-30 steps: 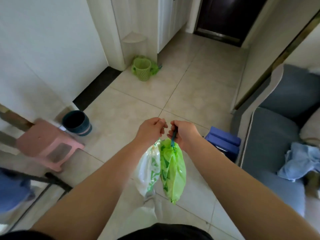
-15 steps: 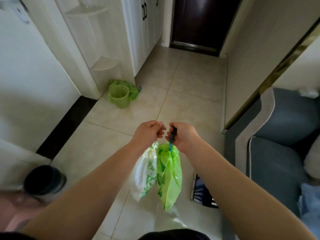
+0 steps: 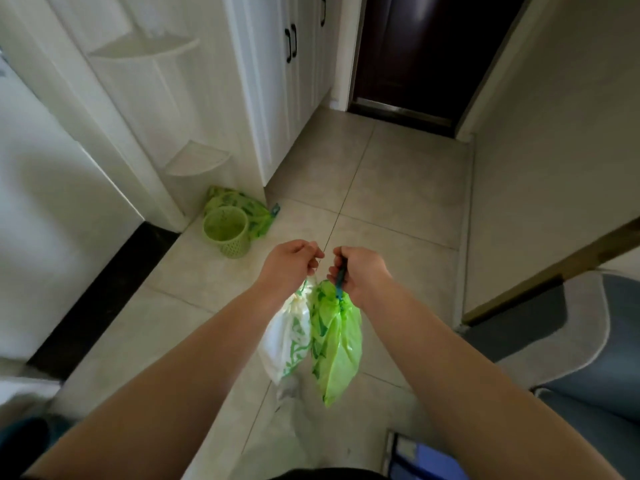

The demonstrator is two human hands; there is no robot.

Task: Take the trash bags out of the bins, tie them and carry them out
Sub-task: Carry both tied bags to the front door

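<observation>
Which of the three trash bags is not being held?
The green bag on the floor behind the green basket; the other two hang from the hands.

soft daylight, even | wide-angle bowing at edges | lower-left corner blurred, perhaps motion | dark doorway point(image 3: 415, 46)

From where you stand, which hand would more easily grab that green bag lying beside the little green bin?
Probably the left hand. The loose green bag and green bin sit ahead on the left, its side. Both hands are full, though: left holds the white bag, right hand the green bag.
</observation>
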